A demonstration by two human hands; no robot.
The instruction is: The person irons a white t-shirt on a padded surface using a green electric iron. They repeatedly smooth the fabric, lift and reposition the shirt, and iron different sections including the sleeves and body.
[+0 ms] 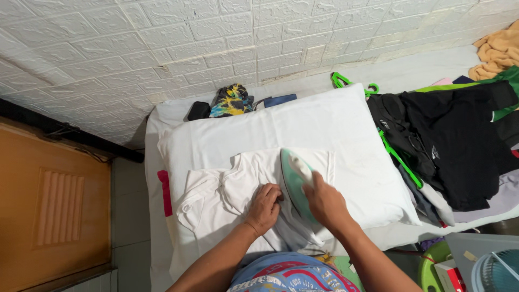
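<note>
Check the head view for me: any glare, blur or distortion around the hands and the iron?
Head view: even, soft light, no glare on the iron; right hand slightly motion-blurred, left hand sharp on the white shirt; wide-angle lens bends the brick-pattern wall at the edges.

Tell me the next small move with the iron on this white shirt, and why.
Probably glide the iron forward toward the shirt's far edge. The right hand grips its handle, with its tip pointing that way over the white shirt, while the left hand presses the fabric flat just beside it.
</note>
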